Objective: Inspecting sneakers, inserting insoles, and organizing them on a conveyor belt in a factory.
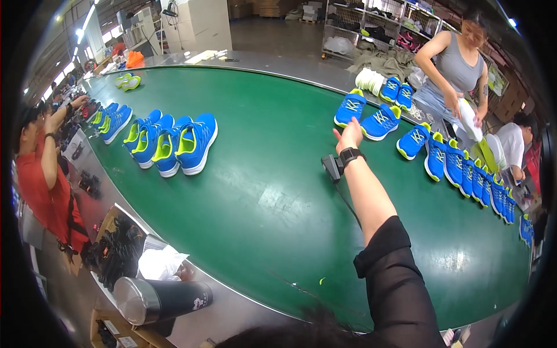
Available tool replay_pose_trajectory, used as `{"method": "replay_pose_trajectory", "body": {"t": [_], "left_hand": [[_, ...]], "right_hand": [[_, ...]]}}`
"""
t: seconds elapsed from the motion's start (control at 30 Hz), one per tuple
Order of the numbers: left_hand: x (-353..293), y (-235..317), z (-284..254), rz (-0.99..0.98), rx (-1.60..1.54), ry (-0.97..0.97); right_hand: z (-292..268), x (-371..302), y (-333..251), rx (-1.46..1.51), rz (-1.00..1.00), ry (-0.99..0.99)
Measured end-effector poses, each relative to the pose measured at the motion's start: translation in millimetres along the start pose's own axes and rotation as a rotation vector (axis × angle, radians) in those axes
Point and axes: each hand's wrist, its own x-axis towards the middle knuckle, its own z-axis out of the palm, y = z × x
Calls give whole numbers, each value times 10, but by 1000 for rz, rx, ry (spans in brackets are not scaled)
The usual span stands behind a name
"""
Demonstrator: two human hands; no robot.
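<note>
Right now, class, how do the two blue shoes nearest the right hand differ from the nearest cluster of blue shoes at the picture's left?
The two shoes point their toes roughly toward the camera; the left cluster points them away.
The two shoes show crossed laces; the left cluster shows heels and lime openings.
The two shoes lie close to the right hand; the left cluster stands well apart.
Both share blue uppers, lime linings and the green tabletop.

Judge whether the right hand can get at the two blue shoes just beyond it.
Probably yes: the right hand looks empty and close to the two blue shoes, nothing visible between.
</note>
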Motion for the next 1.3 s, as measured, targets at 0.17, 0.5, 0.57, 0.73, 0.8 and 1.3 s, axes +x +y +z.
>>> {"method": "replay_pose_trajectory", "body": {"t": [0.17,0.5,0.57,0.73,0.8,1.3], "left_hand": [[-6,10,-16,8,-7,-10],[-69,83,-63,22,-5,2],[-169,98,-101,22,-6,15],[-409,115,-139,52,12,75],[-492,146,-130,62,21,110],[-544,769,-529,-242,-641,18]], "right_hand": [[-194,-6,-243,-123,-57,317],[-707,174,-286,-103,100,57],[-961,-74,-390,-155,115,-24],[-1828,-956,-887,-318,152,-217],[-2119,-1396,-1214,-447,158,-299],[-2492,-4185,-3339,-1639,-629,-1379]]}}
